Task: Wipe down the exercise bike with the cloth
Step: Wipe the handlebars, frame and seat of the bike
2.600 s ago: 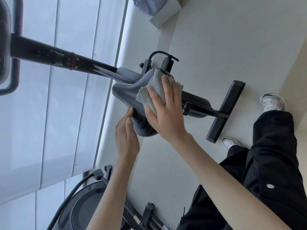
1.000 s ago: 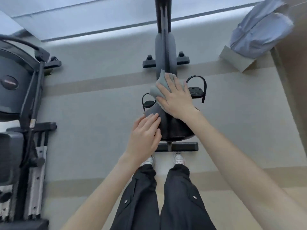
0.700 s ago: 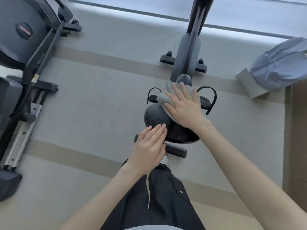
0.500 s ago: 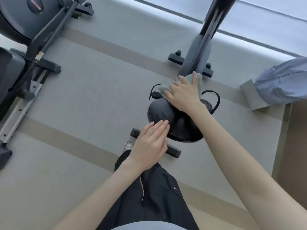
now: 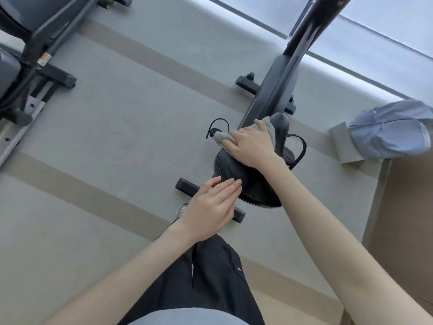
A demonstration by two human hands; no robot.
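The black exercise bike [image 5: 278,90] stands in front of me, seen from above, its black padded saddle [image 5: 236,174] nearest. My right hand [image 5: 251,146] lies flat on a grey-green cloth [image 5: 221,137], pressing it onto the narrow front part of the saddle. Part of the cloth sticks out past my fingers on the left and at the saddle's nose. My left hand [image 5: 210,208] rests with straight fingers against the saddle's rear left edge, holding nothing. The bike's rear foot bar [image 5: 185,185] shows under that hand.
Another black exercise machine [image 5: 30,57] fills the top left. A pale blue garment [image 5: 389,130] lies on a grey block at the right, by a window wall. My dark trousers [image 5: 210,277] and one shoe are below the saddle. Grey carpet with tan stripes lies all around.
My right hand has slid the cloth leftward across the front of the saddle, and its fingers now point left. My left hand stays at the saddle's rear edge. The camera view has tilted.
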